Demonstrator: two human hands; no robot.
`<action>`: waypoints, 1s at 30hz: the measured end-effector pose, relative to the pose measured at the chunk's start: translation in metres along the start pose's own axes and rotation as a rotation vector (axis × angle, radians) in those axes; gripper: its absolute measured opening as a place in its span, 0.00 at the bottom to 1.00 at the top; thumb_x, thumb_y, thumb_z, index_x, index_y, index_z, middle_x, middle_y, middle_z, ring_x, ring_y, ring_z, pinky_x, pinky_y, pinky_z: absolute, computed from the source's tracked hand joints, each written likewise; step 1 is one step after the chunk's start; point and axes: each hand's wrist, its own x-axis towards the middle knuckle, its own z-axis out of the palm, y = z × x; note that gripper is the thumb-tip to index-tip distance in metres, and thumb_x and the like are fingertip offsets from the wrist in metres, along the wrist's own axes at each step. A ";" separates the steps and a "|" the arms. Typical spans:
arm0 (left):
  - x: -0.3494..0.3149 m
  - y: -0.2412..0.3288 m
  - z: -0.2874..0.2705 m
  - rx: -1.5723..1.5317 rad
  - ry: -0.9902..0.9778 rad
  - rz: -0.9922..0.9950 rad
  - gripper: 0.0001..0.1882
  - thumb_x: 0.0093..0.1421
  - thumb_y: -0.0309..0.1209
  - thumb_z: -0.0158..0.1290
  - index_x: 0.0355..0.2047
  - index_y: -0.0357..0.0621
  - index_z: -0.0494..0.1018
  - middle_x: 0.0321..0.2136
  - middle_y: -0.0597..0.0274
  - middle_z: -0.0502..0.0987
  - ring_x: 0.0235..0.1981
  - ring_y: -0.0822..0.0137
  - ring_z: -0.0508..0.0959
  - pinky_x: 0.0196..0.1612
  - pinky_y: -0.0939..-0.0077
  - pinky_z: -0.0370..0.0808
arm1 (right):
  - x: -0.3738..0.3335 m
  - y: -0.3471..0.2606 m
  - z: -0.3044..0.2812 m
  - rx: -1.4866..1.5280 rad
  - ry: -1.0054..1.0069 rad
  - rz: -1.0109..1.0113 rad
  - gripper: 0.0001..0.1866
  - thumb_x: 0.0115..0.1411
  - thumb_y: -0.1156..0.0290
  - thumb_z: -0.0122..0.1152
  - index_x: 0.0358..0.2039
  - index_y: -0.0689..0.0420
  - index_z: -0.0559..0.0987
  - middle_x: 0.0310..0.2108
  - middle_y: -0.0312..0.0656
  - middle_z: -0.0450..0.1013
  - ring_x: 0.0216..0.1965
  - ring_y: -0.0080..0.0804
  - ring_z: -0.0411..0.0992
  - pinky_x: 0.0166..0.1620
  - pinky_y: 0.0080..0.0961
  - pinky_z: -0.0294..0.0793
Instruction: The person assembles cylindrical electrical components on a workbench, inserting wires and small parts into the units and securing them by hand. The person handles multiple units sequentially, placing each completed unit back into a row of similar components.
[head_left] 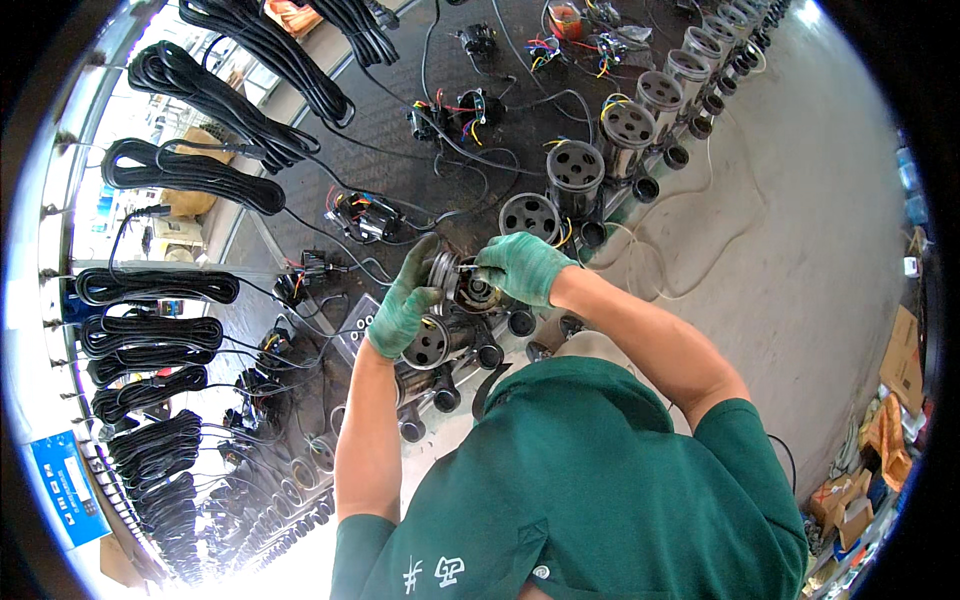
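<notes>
Factory workshop, assembly-line type. Long dark workbench ran through the space, lined with repeated black cylindrical housings in a row. Wired motor units with coloured leads lay spread over it. Bundled black cable coils hung in series along the left side. Bare grey floor; cardboard boxes sat piled at the right edge. Same parts over and over = batch production.

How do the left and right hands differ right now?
The left hand grips a ribbed round part, while the right hand is at an open housing. The left hand points up the picture; the right hand points left. The left hand's fingers look darker than the right hand's. Both are gloved in green.
</notes>
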 end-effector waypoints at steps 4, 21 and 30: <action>0.001 0.001 0.007 -0.004 -0.050 -0.033 0.57 0.60 0.46 0.70 0.80 0.45 0.47 0.65 0.57 0.70 0.62 0.66 0.72 0.69 0.68 0.66 | -0.001 0.000 0.002 0.021 0.004 -0.006 0.14 0.65 0.60 0.66 0.43 0.56 0.86 0.41 0.52 0.80 0.46 0.59 0.78 0.49 0.50 0.78; 0.022 0.025 0.036 1.054 -0.096 0.096 0.62 0.39 0.32 0.74 0.75 0.46 0.57 0.65 0.40 0.69 0.65 0.39 0.71 0.69 0.54 0.70 | -0.017 0.010 0.009 0.539 0.047 0.174 0.25 0.63 0.74 0.63 0.62 0.60 0.77 0.51 0.57 0.82 0.51 0.51 0.82 0.53 0.39 0.80; 0.030 0.023 0.044 1.436 -0.229 0.068 0.60 0.40 0.33 0.76 0.75 0.50 0.59 0.68 0.44 0.68 0.63 0.40 0.73 0.67 0.50 0.71 | -0.049 -0.003 0.001 0.358 0.110 0.396 0.23 0.70 0.79 0.58 0.65 0.58 0.75 0.50 0.50 0.82 0.47 0.35 0.82 0.49 0.31 0.81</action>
